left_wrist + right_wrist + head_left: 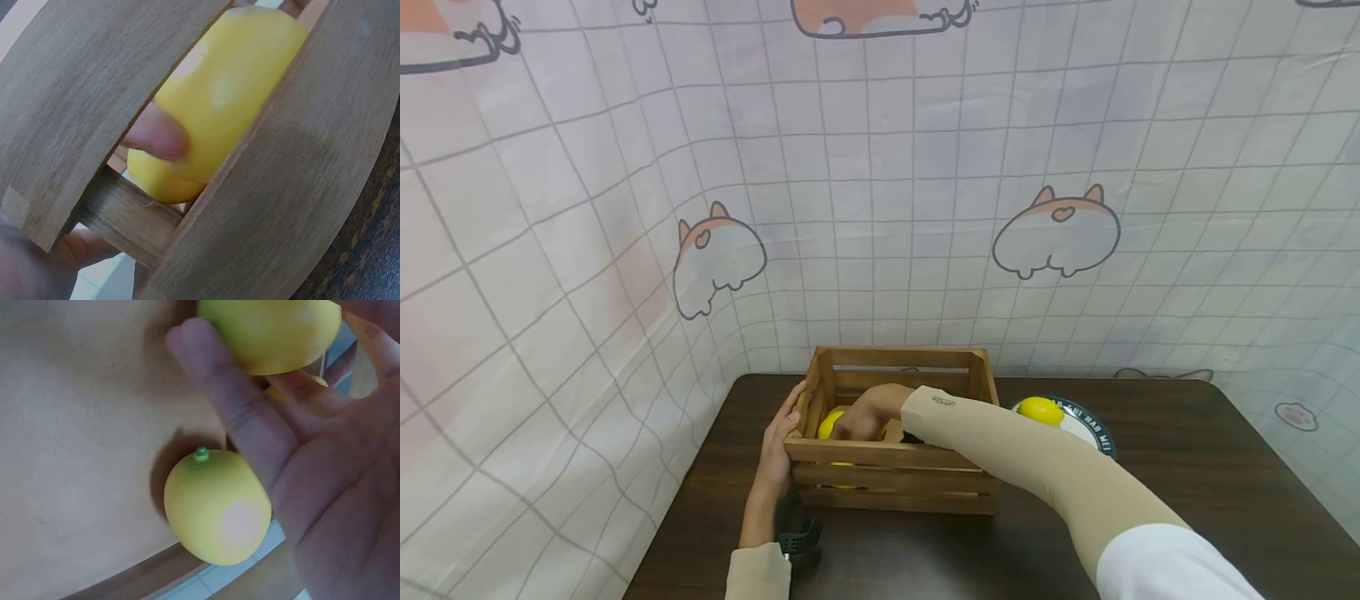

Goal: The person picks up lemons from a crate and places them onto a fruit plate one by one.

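A slatted wooden crate (891,454) stands on the dark table. My left hand (778,442) holds its left end, the thumb at the rim and the fingers along the outside. My right hand (863,417) reaches down inside, at the left part of the crate. Its fingers grip a yellow lemon (275,334) with a greenish tint. Through the slats, the left wrist view shows a fingertip (164,134) pressed on a lemon (237,81). Another lemon (219,506) with a green stem tip lies on the crate's floor beside the right hand.
To the right of the crate, a white plate (1081,427) with a dark lettered rim carries a lemon (1041,410). A white grid-patterned cloth (891,208) hangs behind and to the left of the table (1187,467).
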